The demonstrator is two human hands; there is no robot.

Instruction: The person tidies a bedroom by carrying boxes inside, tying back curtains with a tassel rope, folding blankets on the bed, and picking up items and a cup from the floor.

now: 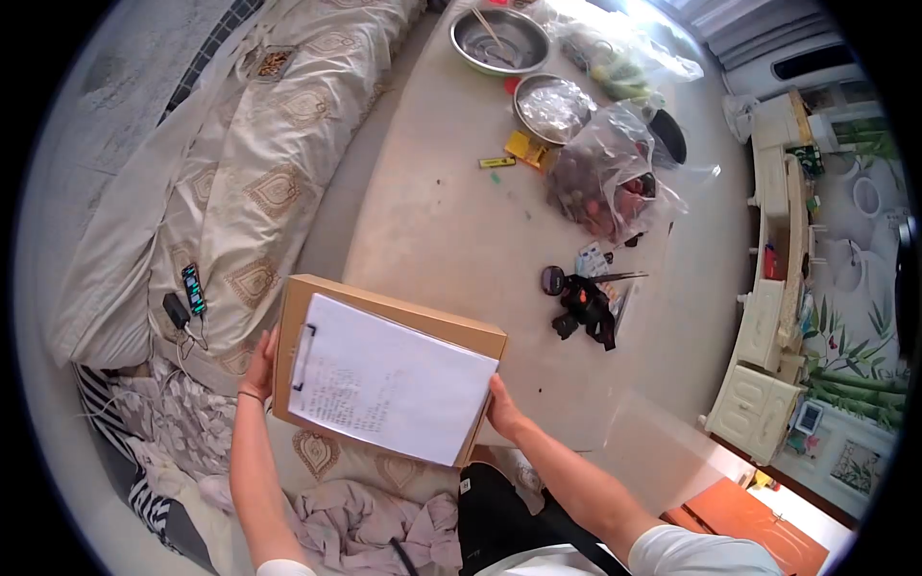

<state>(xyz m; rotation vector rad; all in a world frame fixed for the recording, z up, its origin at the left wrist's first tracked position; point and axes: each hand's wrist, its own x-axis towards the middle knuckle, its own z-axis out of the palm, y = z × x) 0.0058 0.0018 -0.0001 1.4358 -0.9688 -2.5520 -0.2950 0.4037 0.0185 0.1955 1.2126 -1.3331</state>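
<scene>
A flat brown cardboard box [403, 316] is held level between my two hands, over the near left corner of the pale table. On top of it lies a clipboard [300, 370] with white paper [403, 374] bearing handwritten lines. My left hand [259, 365] grips the box's left edge, with a thin dark band at the wrist. At the right edge, my right hand [501, 407] holds the box, its thumb near the paper's corner. The fingers under the box are hidden.
On the table [451, 250] are metal bowls [499, 43], a plastic bag [615, 178], a yellow packet [526, 149] and a black strapped device [584, 305]. A patterned sofa [269, 163] runs along the left, with a phone [193, 289] on it. White cabinets [754, 408] stand right.
</scene>
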